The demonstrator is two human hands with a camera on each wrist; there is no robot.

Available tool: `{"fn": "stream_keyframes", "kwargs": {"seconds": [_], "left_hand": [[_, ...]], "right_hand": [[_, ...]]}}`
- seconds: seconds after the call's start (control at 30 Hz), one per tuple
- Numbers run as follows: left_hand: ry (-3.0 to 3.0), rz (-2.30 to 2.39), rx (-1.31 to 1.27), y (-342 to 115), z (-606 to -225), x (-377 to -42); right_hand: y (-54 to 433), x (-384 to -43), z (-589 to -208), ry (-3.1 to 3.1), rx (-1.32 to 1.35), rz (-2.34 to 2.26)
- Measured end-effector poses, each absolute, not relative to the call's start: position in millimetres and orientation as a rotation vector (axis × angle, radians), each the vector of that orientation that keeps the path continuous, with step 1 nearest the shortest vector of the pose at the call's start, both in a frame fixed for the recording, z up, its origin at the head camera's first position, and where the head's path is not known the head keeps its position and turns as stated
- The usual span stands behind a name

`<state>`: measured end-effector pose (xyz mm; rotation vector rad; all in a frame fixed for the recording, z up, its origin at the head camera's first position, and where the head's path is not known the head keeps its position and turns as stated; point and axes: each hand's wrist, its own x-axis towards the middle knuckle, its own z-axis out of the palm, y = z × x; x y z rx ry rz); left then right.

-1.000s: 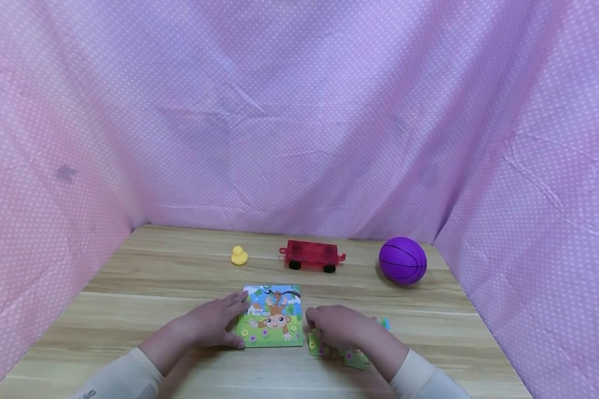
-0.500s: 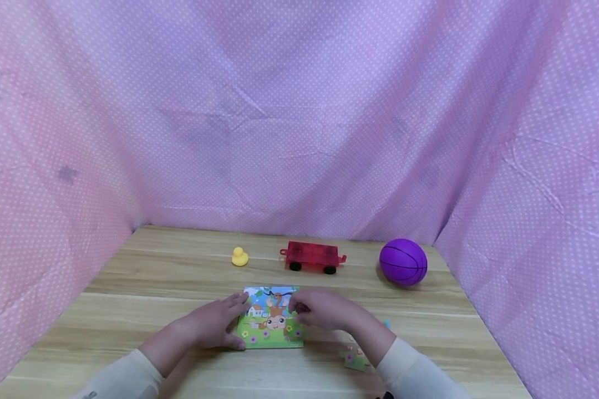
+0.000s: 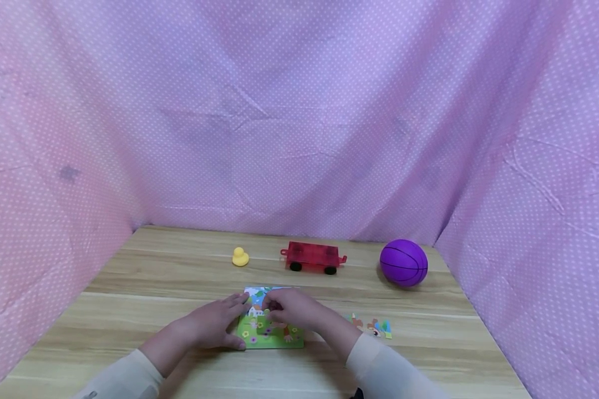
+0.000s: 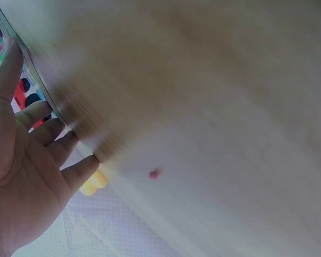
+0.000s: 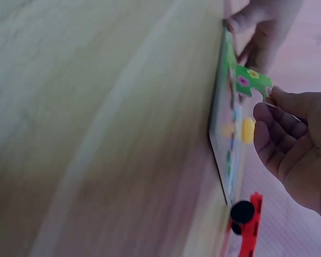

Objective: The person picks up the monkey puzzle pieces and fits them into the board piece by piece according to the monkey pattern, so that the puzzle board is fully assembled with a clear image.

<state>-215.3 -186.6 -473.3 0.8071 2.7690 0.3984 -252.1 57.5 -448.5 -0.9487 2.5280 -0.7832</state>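
A square monkey picture puzzle board (image 3: 274, 343) lies flat on the wooden table. My left hand (image 3: 214, 322) rests along the board's left edge, thumb at the near corner and fingers extended toward the far one. Over the board is my right hand (image 3: 295, 308), covering much of the picture in the head view. Between thumb and forefinger it pinches a green jigsaw piece (image 5: 252, 81) with a pink and a yellow flower. The right wrist view shows that piece tilted up, its far end close to the board's surface.
Loose jigsaw pieces (image 3: 381, 329) lie right of the board, partly hidden by the right forearm. Behind the board stand a yellow rubber duck (image 3: 240, 257), a red toy wagon (image 3: 313, 256) and a purple ball (image 3: 404, 263). Pink dotted cloth (image 3: 299, 138) encloses the table's back and sides.
My right hand has moved left from the loose pieces onto the board, bringing the green jigsaw piece with it. My left hand has stayed at the board's left edge.
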Motion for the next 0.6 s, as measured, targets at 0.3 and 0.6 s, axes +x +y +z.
{"fn": "stream_keyframes", "kwargs": {"seconds": [0.3, 0.6], "left_hand": [[2.764, 0.390, 0.801, -185.0, -473.2, -215.4], [2.771, 0.390, 0.798, -185.9, -473.5, -214.4]], "right_hand": [[37.6, -249.9, -461.2, 2.526, -0.933, -0.754], [31.7, -247.9, -462.8, 2.548, -0.870, -0.764]]}}
